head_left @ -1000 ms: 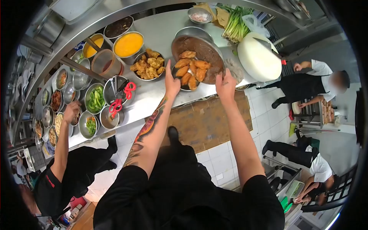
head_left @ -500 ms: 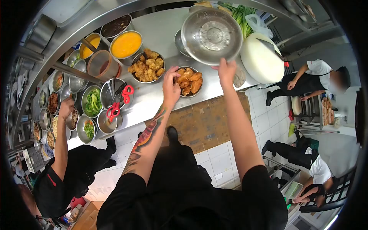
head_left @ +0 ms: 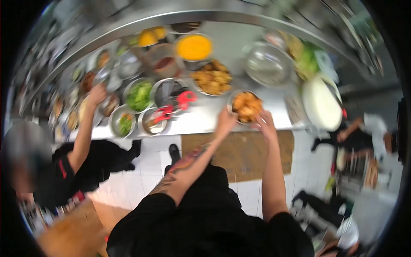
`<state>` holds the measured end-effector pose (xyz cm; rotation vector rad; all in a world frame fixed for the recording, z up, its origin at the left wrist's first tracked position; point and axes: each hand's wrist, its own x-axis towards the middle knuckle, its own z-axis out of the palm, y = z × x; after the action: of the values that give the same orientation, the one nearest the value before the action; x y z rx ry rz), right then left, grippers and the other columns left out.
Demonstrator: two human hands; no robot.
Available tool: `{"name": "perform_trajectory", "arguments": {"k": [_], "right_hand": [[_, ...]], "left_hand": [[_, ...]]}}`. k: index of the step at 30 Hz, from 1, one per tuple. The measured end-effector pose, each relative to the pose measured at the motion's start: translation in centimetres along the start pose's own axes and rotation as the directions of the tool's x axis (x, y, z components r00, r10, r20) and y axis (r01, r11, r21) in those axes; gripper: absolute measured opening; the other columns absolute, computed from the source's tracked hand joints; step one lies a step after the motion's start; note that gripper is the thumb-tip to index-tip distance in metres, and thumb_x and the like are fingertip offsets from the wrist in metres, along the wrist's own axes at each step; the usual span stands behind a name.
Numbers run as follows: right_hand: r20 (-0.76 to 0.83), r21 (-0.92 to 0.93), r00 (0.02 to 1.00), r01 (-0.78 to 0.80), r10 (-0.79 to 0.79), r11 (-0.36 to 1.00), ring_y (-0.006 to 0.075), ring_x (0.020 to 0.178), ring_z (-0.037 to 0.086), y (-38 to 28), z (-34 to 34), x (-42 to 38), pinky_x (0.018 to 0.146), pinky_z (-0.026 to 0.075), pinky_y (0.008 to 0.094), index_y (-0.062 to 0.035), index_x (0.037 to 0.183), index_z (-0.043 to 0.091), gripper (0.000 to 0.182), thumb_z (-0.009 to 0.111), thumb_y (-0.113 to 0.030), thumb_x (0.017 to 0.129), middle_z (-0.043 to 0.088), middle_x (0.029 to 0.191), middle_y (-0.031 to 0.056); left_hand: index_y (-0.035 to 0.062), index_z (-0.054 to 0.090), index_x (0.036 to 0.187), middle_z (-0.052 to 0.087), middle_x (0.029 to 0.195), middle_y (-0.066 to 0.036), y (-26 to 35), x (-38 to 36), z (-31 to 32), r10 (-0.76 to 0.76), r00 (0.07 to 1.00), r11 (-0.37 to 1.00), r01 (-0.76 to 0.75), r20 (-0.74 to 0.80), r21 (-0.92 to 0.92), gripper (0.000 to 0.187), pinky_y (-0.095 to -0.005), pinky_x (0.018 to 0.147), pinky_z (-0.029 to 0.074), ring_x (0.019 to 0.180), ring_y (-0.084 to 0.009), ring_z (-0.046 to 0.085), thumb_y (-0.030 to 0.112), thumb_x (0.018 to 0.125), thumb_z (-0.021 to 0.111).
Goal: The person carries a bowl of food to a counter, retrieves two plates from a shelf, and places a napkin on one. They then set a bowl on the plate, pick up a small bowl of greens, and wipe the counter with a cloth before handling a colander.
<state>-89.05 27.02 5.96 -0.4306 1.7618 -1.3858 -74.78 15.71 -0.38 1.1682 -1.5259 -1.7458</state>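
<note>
A metal bowl of glazed fried chicken pieces (head_left: 247, 106) is at the front edge of the steel counter, between my two hands. My left hand (head_left: 225, 122), below a tattooed forearm, is closed on the bowl's left side. At its right front rim, my right hand (head_left: 266, 125) has its fingers bent against the bowl; motion blurs them. Just behind and to the left is a larger bowl of paler fried pieces (head_left: 212, 78). The large metal bowl (head_left: 268, 64) rests on the counter farther back, apart from both hands.
Red-handled scissors (head_left: 185, 99) lie across bowls on the left, near bowls of greens (head_left: 140, 95) and a yellow-filled container (head_left: 194, 47). A round white board (head_left: 321, 103) with a knife is at right. A co-worker's hand (head_left: 97, 94) reaches over the left bowls.
My right hand has let go of the large metal bowl, which now rests on the counter. Both hands have come to the glazed chicken bowl. The view has swung left and blurred.
</note>
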Motion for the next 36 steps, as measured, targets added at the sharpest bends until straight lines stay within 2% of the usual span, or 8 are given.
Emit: {"name": "perform_trajectory", "arguments": {"k": [6,9,12,13,18,20,25,36], "right_hand": [[0.094,0.014,0.992,0.087,-0.088,0.996,0.0182,0.092,0.065,-4.6,5.0,-5.0,0.066,0.059,0.0298,-0.0069,0.118,0.045,0.030,0.062,-0.007,0.092,0.057,0.116,0.0086],[0.214,0.025,0.976,0.045,-0.050,0.999,0.0188,0.090,0.066,-10.2,11.1,-8.6,0.064,0.060,0.0295,-0.0045,0.115,0.045,0.029,0.061,-0.002,0.091,0.056,0.115,0.0101],[0.343,0.080,0.938,0.022,-0.048,0.997,0.0209,0.085,0.067,-12.4,21.2,-9.1,0.063,0.062,0.0314,-0.0011,0.111,0.047,0.027,0.061,0.001,0.088,0.057,0.113,0.0128],[0.403,0.143,0.913,0.003,-0.061,0.990,0.0214,0.083,0.068,-12.5,25.1,-8.8,0.063,0.062,0.0318,-0.0008,0.110,0.048,0.026,0.062,0.001,0.088,0.058,0.111,0.0130],[0.597,0.351,0.802,-0.265,0.004,0.898,0.0267,0.072,0.068,-9.1,46.8,-3.6,0.063,0.063,0.0364,-0.0001,0.111,0.043,0.031,0.059,0.005,0.085,0.060,0.098,0.0172],[0.545,0.403,0.838,-0.245,-0.016,0.882,0.0297,0.069,0.068,-7.1,55.4,-0.7,0.060,0.063,0.0396,0.0013,0.112,0.040,0.034,0.057,0.008,0.083,0.059,0.095,0.0199],[0.237,0.269,0.960,-0.213,0.150,0.939,0.0332,0.064,0.067,-5.2,68.7,4.4,0.049,0.059,0.0412,0.0024,0.116,0.037,0.041,0.055,0.009,0.081,0.057,0.103,0.0237],[-0.133,-0.052,0.989,-0.077,0.070,0.996,0.0322,0.059,0.069,-3.0,70.4,6.4,0.047,0.053,0.0428,0.0011,0.112,0.048,0.036,0.067,-0.009,0.083,0.066,0.097,0.0212]], "left_hand": [[-0.0029,0.052,0.113,0.064,0.080,-0.012,4.5,-4.6,-6.6,-0.006,1.000,0.960,0.011,0.017,-0.279,0.028,-0.0321,0.047,0.054,0.056,-0.0177,0.065,0.005,0.087,0.058],[-0.0007,0.051,0.122,0.065,0.096,-0.012,11.2,-8.3,-15.7,-0.145,0.983,0.970,0.163,0.111,-0.180,0.033,-0.0278,0.055,0.057,0.067,-0.0163,0.068,0.002,0.089,0.056],[0.0017,0.048,0.133,0.063,0.113,-0.011,12.2,-9.5,-25.9,0.069,0.998,0.978,-0.066,0.009,-0.198,0.042,-0.0269,0.063,0.059,0.079,-0.0154,0.069,0.004,0.092,0.056],[-0.0012,0.051,0.126,0.067,0.096,-0.011,14.1,-10.4,-29.2,0.129,0.982,0.972,-0.152,-0.135,-0.177,0.038,-0.0274,0.058,0.057,0.067,-0.0138,0.068,0.007,0.090,0.060],[-0.0002,0.043,0.140,0.058,0.125,-0.014,14.0,-8.3,-45.4,0.109,0.889,0.958,-0.214,-0.445,-0.191,0.046,-0.0286,0.077,0.057,0.093,-0.0168,0.066,0.006,0.095,0.053],[-0.0025,0.042,0.139,0.057,0.126,-0.015,11.1,-7.7,-49.8,0.248,0.757,0.959,-0.281,-0.604,0.042,0.051,-0.0280,0.074,0.056,0.093,-0.0155,0.065,0.006,0.092,0.060],[-0.0016,0.042,0.139,0.051,0.134,-0.016,6.9,-13.6,-53.4,0.211,0.843,0.975,-0.144,-0.495,0.171,0.047,-0.0309,0.079,0.057,0.101,-0.0202,0.065,0.002,0.094,0.053],[-0.0011,0.047,0.135,0.058,0.126,-0.013,1.5,-24.4,-55.0,-0.106,0.825,0.986,0.016,-0.555,-0.166,0.042,-0.0246,0.061,0.054,0.079,-0.0121,0.064,0.003,0.094,0.055]]}}
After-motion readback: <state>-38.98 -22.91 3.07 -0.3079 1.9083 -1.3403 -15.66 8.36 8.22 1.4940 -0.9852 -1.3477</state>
